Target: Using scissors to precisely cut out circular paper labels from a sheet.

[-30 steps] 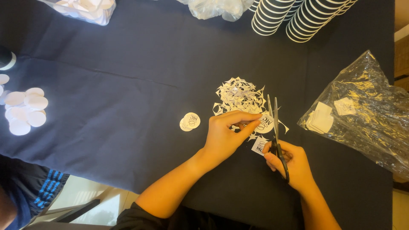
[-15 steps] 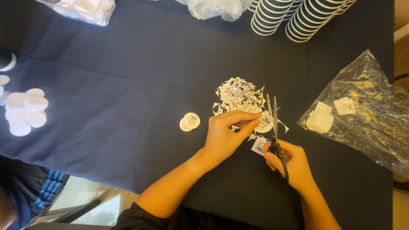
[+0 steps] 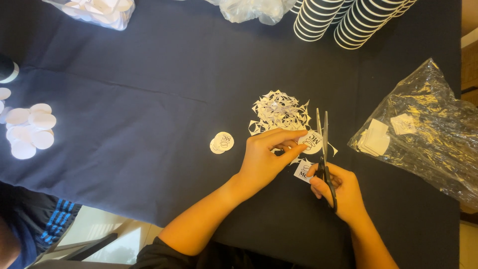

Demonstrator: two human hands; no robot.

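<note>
Cutting a round sticker over dark table, centre-right.
Left hand [image 3: 264, 159] pinches white printed sticker [image 3: 312, 142]; right hand [image 3: 341, 192] grips scissors [image 3: 324, 149], blades slightly apart. Scrap pile [image 3: 279, 112] at 12, plastic bag [image 3: 423, 134] at 3; table [image 3: 139, 124] open toward 9.

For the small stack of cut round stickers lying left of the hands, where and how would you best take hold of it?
Pinch the round sticker stack at its rim from above, thumb and finger on opposite edges. It lies flat on the dark cloth, apart from the scrap pile, with open cloth all around. Being thin, it probably needs lifting by one edge.
</note>
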